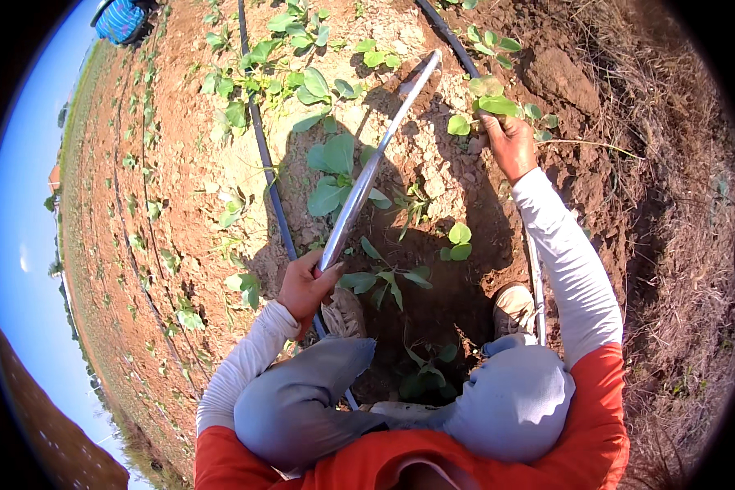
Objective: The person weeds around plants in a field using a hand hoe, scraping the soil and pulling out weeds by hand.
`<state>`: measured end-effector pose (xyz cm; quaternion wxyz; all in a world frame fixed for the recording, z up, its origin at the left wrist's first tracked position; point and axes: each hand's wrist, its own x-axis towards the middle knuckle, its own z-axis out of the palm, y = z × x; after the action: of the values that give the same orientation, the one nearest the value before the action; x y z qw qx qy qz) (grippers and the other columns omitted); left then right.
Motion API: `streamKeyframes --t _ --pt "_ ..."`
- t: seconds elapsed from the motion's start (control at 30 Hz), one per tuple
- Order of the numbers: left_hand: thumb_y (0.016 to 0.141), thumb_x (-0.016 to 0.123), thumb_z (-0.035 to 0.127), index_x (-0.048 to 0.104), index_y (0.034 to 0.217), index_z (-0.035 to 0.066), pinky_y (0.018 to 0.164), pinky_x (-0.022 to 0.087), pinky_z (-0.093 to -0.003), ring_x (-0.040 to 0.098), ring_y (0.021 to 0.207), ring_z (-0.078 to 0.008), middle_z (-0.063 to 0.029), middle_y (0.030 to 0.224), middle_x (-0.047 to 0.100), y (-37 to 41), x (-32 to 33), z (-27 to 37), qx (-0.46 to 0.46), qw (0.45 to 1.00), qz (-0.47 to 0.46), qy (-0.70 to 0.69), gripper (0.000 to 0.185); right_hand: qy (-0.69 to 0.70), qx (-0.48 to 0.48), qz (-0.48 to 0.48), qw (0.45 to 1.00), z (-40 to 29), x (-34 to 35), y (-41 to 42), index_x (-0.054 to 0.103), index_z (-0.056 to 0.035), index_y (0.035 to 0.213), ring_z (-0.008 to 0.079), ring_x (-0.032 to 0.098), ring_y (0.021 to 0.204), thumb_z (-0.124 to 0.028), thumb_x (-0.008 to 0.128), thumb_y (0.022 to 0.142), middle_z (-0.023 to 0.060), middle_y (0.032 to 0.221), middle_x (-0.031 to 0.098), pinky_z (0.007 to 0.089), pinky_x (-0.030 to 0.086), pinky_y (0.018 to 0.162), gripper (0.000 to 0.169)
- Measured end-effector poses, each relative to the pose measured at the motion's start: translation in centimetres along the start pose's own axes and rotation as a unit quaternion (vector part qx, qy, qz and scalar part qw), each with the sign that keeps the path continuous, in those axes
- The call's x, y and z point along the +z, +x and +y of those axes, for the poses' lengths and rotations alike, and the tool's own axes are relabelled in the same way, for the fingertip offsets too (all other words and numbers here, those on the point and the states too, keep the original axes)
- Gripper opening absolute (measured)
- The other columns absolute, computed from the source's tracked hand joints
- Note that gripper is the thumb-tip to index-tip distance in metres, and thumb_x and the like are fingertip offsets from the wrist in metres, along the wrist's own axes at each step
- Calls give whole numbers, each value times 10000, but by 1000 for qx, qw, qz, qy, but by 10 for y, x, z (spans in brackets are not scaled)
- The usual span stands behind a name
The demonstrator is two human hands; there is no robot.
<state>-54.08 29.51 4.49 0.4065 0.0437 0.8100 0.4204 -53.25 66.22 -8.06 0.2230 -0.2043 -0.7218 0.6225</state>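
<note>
My left hand [309, 288] is closed around the handle end of a metal-shafted hand hoe [358, 196]. The shaft slants up and to the right, its far end resting by the soil in shadow. Farther out, my right hand [509, 144] reaches down to a leafy seedling [496, 104] beside a black drip hose [450, 37]. Its fingertips are partly hidden by leaves, so whether they grip a stem or the hose cannot be told. A broad-leaved young plant [331, 190], apparently a brassica, grows beside the hoe shaft.
Another drip hose [263, 141] runs past my left shoe [344, 312]. A small plant [429, 367] grows between my knees, and a seedling [459, 239] stands ahead. Dry grass [680, 245] borders the bed. A person in blue clothing [119, 21] is at the far upper left.
</note>
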Motion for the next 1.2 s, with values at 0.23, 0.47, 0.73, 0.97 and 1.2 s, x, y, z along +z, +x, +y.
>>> streamKeyframes --t 0.23,0.47,0.73,0.97,1.2 --pt "815 582 123 549 915 -7 414 385 -226 459 460 -62 -4 565 490 20 -10 -14 16 992 44 -117 167 -49 190 -121 973 -55 5 79 526 -25 1126 132 629 623 -245 567 881 63 836 632 251 531 548 332" --pt "821 557 100 508 817 18 399 370 -223 469 431 -77 -19 537 505 46 -39 -35 45 969 139 -198 95 -434 -109 -119 887 27 110 179 509 -79 1145 205 644 695 -207 617 769 119 801 650 320 517 623 412" --pt "849 561 149 508 817 26 392 359 -209 459 431 -66 -15 540 509 39 -58 -66 10 964 172 -202 138 -336 -88 -188 919 49 167 199 568 -101 983 231 613 703 -195 566 806 105 780 617 336 489 610 200" --pt "877 539 191 511 813 40 382 337 -208 444 419 -68 -9 535 502 32 -54 -73 30 959 186 -213 166 -307 76 -341 885 -30 112 108 623 -51 963 273 625 668 -140 588 836 104 790 636 312 512 648 158" --pt "849 562 150 511 823 20 389 379 -219 468 428 -72 -16 547 510 24 -40 -60 46 967 155 -195 141 -506 -177 -465 705 -8 79 -43 615 -73 883 299 611 799 -111 557 711 152 836 614 381 486 693 185"
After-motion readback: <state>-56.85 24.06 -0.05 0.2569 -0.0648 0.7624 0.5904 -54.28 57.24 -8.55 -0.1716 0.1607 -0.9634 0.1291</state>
